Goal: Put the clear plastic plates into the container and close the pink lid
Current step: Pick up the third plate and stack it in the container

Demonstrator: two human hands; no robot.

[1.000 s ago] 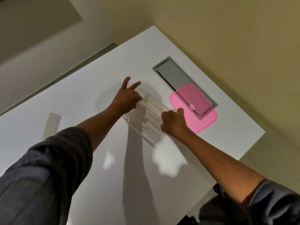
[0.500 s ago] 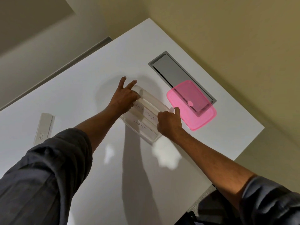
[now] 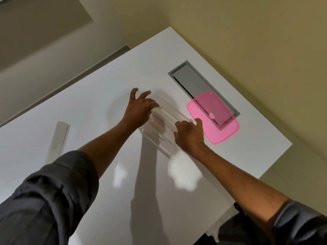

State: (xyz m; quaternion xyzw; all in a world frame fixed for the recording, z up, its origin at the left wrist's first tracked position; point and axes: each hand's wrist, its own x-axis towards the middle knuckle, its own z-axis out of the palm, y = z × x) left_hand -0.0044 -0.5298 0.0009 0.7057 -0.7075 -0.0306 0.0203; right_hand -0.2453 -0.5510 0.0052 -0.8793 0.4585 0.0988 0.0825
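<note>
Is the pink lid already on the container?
No. The pink lid lies flat on the table beside the container, partly over a grey panel.

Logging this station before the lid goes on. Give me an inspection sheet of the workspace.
Surface: white table, glossy.
Job's things: clear container holding labelled clear plates; pink lid off, lying beside it, partly over a grey hatch.
Clutter: white strip at left.
Hands: left hand and right hand inside the container, on the plates.
Cables: nothing seen.
Surroundings: beige floor.
</note>
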